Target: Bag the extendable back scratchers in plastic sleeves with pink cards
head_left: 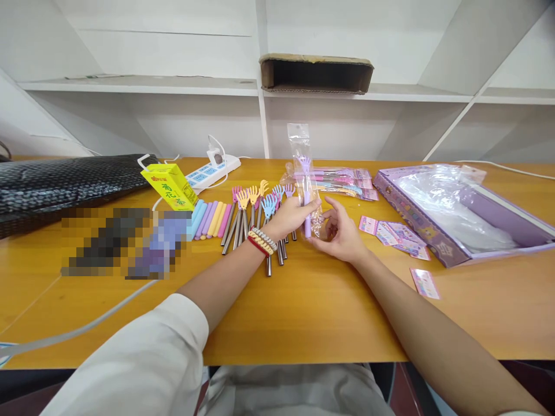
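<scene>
A purple back scratcher [307, 202] stands nearly upright inside a clear plastic bag [299, 136], its claw end up. My left hand [291, 218] grips it from the left, fingers closed around the bagged handle. At the lower right of the bag, my right hand [344, 234] has curled fingers and a thumb at the crinkled plastic near the handle's bottom end. Beside my left wrist lie several loose back scratcher heads [241, 199] in pink, yellow, blue and purple on metal rods. Coloured handle sleeves [211, 219] lie in a row left of them.
Bagged back scratchers [342, 176] lie behind my hands. To the right are printed cards [401, 236] and an open purple box [437, 231] holding clear plastic. A yellow drink carton [171, 186], a power strip [217, 172] and a white cable [104, 316] occupy the left. A cardboard box [316, 58] sits on the shelf.
</scene>
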A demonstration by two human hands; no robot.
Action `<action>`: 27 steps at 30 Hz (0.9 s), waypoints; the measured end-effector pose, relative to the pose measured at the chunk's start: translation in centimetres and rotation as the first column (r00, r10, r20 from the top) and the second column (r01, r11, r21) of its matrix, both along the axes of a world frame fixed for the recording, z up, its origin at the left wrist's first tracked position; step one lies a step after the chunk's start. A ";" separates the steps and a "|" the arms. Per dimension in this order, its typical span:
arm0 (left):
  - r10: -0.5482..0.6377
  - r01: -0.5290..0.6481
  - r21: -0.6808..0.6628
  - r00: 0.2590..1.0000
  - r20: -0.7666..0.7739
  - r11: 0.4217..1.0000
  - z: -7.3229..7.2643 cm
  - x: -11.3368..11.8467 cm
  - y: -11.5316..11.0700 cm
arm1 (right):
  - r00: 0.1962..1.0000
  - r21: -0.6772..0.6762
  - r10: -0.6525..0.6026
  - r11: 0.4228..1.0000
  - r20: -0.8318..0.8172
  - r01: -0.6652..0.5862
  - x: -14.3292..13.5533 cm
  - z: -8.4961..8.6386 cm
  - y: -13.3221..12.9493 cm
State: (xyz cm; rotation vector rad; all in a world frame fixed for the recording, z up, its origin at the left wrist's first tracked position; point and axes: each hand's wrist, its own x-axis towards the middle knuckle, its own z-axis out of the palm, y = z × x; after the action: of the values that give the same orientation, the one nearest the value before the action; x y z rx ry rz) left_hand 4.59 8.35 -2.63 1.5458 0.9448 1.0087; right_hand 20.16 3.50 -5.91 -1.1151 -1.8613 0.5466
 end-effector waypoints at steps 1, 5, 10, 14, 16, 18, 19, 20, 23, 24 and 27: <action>0.000 0.000 -0.022 1.000 0.014 1.000 0.0 0.1 -0.1 | 1.000 0.014 -0.015 1.000 0.002 0.015 0.0 0.0 0.0; -0.023 0.025 -0.100 0.999 0.029 0.995 0.1 0.4 -0.4 | 0.998 0.041 -0.061 0.997 -0.005 0.061 0.0 -0.1 0.1; -0.158 0.155 -0.167 0.987 -0.004 0.974 0.0 0.6 -1.0 | 0.985 0.077 -0.171 0.982 -0.034 0.173 0.1 -0.1 0.3; -0.174 0.169 -0.192 0.985 -0.011 0.967 0.3 0.8 -1.3 | 0.969 0.110 -0.246 0.963 -0.018 0.246 0.0 0.0 0.2; -0.173 0.167 -0.200 0.985 -0.015 0.965 0.3 0.9 -1.4 | 0.963 0.125 -0.269 0.956 0.007 0.266 -0.1 0.1 0.1; -0.167 0.162 -0.199 0.986 -0.009 0.966 0.3 1.0 -1.4 | 0.955 0.145 -0.295 0.946 0.024 0.289 -0.2 0.3 0.0; -0.163 0.160 -0.193 0.987 0.001 0.968 0.2 1.0 -1.4 | 0.951 0.156 -0.308 0.941 0.027 0.301 -0.3 0.4 -0.1; -0.162 0.162 -0.185 0.987 0.013 0.969 0.1 1.1 -1.4 | 0.947 0.168 -0.319 0.936 0.028 0.310 -0.4 0.4 -0.2; -0.147 0.152 -0.159 0.988 0.044 0.975 -0.3 1.2 -1.3 | 0.943 0.197 -0.331 0.927 0.027 0.320 -0.5 0.4 -0.4; -0.137 0.143 -0.150 0.989 0.049 0.978 -0.4 1.3 -1.3 | 0.943 0.203 -0.331 0.926 0.028 0.319 -0.6 0.3 -0.4; -0.102 0.111 -0.147 0.993 0.063 0.983 -0.7 1.6 -1.5 | 0.946 0.207 -0.323 0.927 0.021 0.312 -0.4 0.1 -0.3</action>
State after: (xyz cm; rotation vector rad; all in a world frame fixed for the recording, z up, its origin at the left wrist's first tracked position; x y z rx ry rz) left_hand 6.15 6.89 -3.34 1.4205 0.8697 0.8802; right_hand 19.71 3.21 -5.83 -1.2704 -1.6915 0.1387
